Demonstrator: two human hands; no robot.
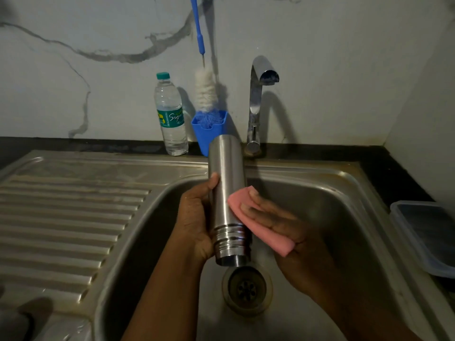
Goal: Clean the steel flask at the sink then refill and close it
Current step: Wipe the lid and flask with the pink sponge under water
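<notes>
A steel flask (225,183) is held upside down over the sink basin (344,207), its threaded open neck pointing down toward the drain (247,289). My left hand (197,217) grips the flask from the left, thumb on its side. My right hand (290,232) presses a pink cloth (261,225) against the flask's right side, fingers fairly straight over the cloth. No cap is on the flask. A plastic water bottle (171,114) with a green label stands on the counter behind the sink.
A chrome tap (257,99) rises behind the basin, with no water running. A blue cup (209,132) holds a bottle brush (204,92) with a blue handle. The ridged drainboard (61,217) lies left. A dark lidded container (428,235) sits at the right edge.
</notes>
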